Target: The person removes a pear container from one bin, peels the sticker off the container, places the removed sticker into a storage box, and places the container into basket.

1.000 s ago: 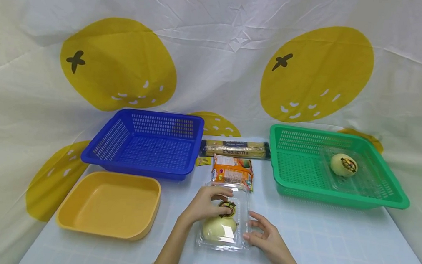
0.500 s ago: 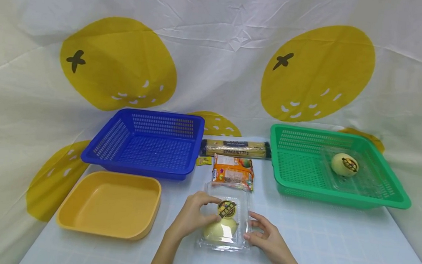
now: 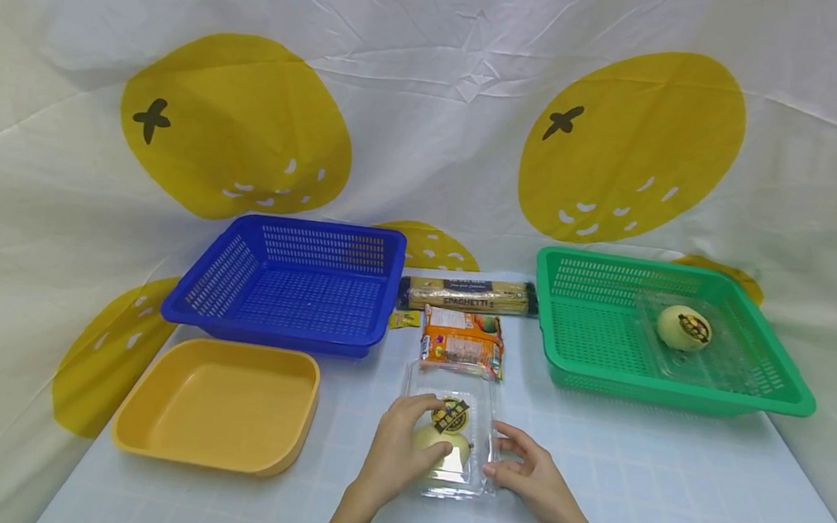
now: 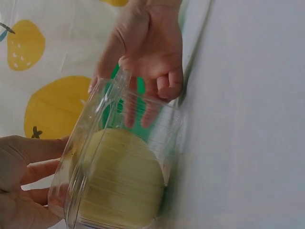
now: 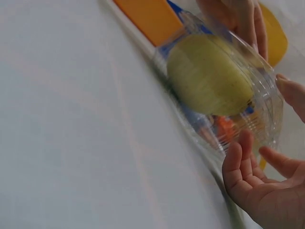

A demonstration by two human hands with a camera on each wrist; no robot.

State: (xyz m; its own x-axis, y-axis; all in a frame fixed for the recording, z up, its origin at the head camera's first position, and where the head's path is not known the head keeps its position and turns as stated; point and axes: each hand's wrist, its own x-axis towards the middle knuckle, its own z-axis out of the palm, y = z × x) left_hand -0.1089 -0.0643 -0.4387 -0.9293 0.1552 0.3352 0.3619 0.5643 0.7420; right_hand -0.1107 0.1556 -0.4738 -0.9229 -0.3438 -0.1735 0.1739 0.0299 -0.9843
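Note:
A clear plastic clamshell box (image 3: 482, 412) lies closed on the table in front of me. Inside is a pale yellow-green melon (image 4: 121, 176), and a round dark sticker (image 3: 453, 416) is on the lid. My left hand (image 3: 394, 450) rests its spread fingers and thumb on the lid, beside and below the sticker. At the box's right edge, my right hand (image 3: 532, 481) touches the rim with thumb and fingertips, its fingers loosely bent. In the right wrist view the melon (image 5: 205, 76) shows through the box's side.
Behind the box lie an orange packet (image 3: 461, 338), a small yellow sachet (image 3: 404, 319) and a spaghetti pack (image 3: 468, 295). A blue basket (image 3: 277, 336) and a yellow tray (image 3: 215, 401) stand left. The green basket (image 3: 602, 381) at right holds another boxed melon (image 3: 682, 328).
My left hand drew back left off the sticker, then came back right and lower over the lid. The right hand and the box have stayed in place.

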